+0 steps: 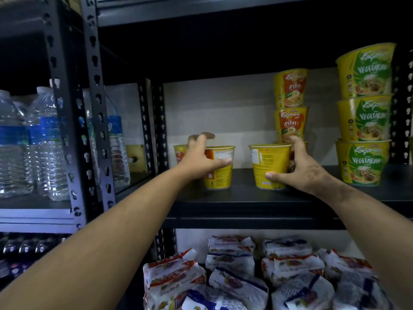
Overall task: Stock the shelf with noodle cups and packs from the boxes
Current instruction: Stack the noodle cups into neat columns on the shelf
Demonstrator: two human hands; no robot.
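Left hand grips noodle cup from side, right hand grips second cup; both upright near shelf front edge, probably for sliding back toward stacked Ayam cups. Noodle packs fill lower shelf.

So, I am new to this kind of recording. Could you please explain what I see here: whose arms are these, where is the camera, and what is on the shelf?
There is no machine here. The camera sits on a person's head and looks forward and down, so the two arms are that person's own. The left hand grips one yellow noodle cup, and the right hand grips another cup. Both cups appear to stand on the dark shelf board. To the right stand a stack of Ayam cups and a stack of Vegetarian bowls. Below lie noodle packs. Water bottles fill the rack on the left.
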